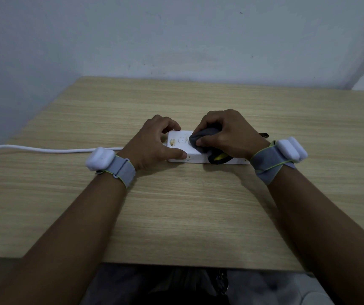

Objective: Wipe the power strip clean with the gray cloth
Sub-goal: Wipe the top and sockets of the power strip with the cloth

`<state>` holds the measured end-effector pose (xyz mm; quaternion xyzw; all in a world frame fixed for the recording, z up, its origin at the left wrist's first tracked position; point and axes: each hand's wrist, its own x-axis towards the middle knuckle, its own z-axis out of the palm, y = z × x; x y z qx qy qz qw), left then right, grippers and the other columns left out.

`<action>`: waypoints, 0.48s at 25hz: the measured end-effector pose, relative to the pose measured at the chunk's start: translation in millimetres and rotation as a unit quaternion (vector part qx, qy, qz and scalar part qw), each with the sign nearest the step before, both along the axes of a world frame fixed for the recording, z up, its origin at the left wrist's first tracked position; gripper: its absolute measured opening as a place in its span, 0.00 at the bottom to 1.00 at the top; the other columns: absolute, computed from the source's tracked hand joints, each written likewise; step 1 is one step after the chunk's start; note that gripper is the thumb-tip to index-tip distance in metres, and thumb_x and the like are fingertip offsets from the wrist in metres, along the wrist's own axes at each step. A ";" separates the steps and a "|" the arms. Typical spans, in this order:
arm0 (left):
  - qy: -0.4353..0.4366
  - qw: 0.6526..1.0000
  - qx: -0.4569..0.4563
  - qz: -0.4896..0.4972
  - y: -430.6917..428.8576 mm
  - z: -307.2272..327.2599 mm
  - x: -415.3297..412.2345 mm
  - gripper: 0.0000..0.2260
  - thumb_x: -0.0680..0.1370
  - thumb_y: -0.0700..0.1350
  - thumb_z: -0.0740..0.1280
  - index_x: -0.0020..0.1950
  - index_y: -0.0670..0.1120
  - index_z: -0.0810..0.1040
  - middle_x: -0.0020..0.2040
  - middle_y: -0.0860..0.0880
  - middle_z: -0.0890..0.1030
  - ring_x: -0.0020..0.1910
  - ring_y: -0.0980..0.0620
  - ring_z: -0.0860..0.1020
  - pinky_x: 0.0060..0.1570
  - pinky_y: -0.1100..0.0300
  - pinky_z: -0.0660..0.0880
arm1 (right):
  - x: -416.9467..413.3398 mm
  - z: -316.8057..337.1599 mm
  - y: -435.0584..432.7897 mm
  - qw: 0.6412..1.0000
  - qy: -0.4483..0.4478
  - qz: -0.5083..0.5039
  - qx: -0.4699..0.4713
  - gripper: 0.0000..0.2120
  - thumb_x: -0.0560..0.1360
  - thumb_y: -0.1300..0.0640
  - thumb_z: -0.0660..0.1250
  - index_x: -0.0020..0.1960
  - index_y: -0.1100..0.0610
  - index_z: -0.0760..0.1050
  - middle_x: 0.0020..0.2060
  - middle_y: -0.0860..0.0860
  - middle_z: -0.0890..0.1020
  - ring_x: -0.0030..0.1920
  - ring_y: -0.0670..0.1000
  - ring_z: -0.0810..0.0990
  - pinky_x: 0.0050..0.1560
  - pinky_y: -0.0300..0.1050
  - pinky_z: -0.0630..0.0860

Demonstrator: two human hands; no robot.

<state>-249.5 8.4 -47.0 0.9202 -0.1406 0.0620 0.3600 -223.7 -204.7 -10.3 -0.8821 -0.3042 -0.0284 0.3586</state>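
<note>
A white power strip (182,143) lies across the middle of the wooden table (176,205), with a brownish smear near its left end. My left hand (152,144) pinches that left end between thumb and fingers. My right hand (229,135) is closed on a bunched gray cloth (203,135) and presses it onto the strip's top just right of the round switch. A dark part of the cloth with a yellow patch hangs below my right palm. The strip's right half is hidden under my right hand.
The strip's white cable (44,149) runs left along the table to its left edge. A pale wall (176,40) rises right behind the table's far edge. Both wrists carry gray bands with white devices. The table's near edge lies close to my body.
</note>
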 end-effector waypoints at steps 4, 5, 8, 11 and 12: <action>-0.004 1.000 0.001 0.003 0.2 -1.4 1.4 0.31 0.60 0.58 0.73 0.60 0.48 0.74 0.58 0.48 0.73 0.59 0.49 0.71 0.57 0.53 0.72 | -1.5 0.6 1.4 1.000 0.011 -0.002 0.004 0.08 0.66 0.60 0.75 0.45 0.56 0.84 0.42 0.49 0.83 0.45 0.49 0.81 0.48 0.46 0.78; -0.004 1.000 0.000 0.003 0.0 -1.5 1.6 0.31 0.60 0.57 0.73 0.60 0.49 0.74 0.58 0.48 0.73 0.59 0.49 0.71 0.57 0.54 0.72 | -1.2 0.1 2.1 1.000 -0.005 -0.011 0.000 0.08 0.66 0.60 0.75 0.45 0.55 0.83 0.42 0.49 0.83 0.45 0.49 0.81 0.49 0.47 0.78; -0.007 1.000 0.000 0.001 -0.4 -1.1 1.5 0.31 0.60 0.58 0.73 0.61 0.49 0.74 0.57 0.48 0.73 0.59 0.49 0.71 0.56 0.54 0.71 | -1.6 0.2 2.6 1.000 0.002 -0.002 -0.005 0.08 0.65 0.60 0.75 0.45 0.56 0.83 0.43 0.50 0.83 0.45 0.49 0.81 0.49 0.48 0.78; -0.007 1.000 0.004 0.001 0.2 -0.8 0.5 0.31 0.60 0.58 0.73 0.60 0.48 0.74 0.57 0.48 0.73 0.59 0.49 0.71 0.57 0.53 0.72 | -0.9 -0.6 2.2 1.000 0.003 -0.004 -0.006 0.08 0.66 0.59 0.75 0.45 0.55 0.83 0.42 0.49 0.83 0.45 0.49 0.81 0.49 0.48 0.78; -0.007 1.000 0.004 0.001 0.1 -0.7 0.1 0.31 0.60 0.58 0.73 0.60 0.48 0.74 0.57 0.48 0.73 0.59 0.49 0.71 0.57 0.53 0.71 | 0.3 -2.5 3.0 1.000 -0.020 -0.021 -0.009 0.08 0.67 0.58 0.74 0.46 0.55 0.83 0.43 0.49 0.83 0.46 0.49 0.80 0.50 0.49 0.77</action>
